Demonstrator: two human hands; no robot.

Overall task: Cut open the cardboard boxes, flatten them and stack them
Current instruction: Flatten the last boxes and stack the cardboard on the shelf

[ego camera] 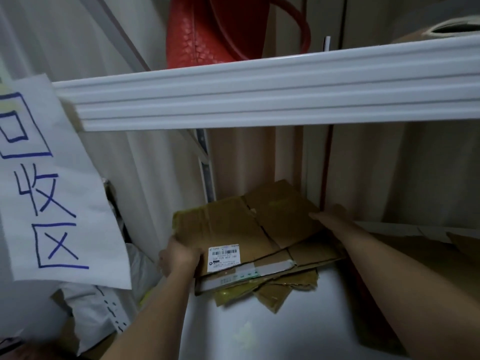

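Stacking step — left hand [179, 255] grips the near-left corner of the flattened box [249, 229], right hand [328, 216] lies open with straight fingers on its far-right edge, box resting atop other flattened cardboard [270, 289] on the lower shelf [259, 333]. Next, probably: square it to the pile, then let go. Upper shelf rail [259, 97] hangs close overhead, handwritten paper sign [52, 190] and white bags [98, 305] crowd the left — tight clearance.

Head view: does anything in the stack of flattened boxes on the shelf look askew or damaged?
Yes. The top flattened brown cardboard box, held by the left hand and right hand, lies turned askew to the pieces below. Torn, ragged brown cardboard scraps with yellowish tape stick out from under the stack's near edge.
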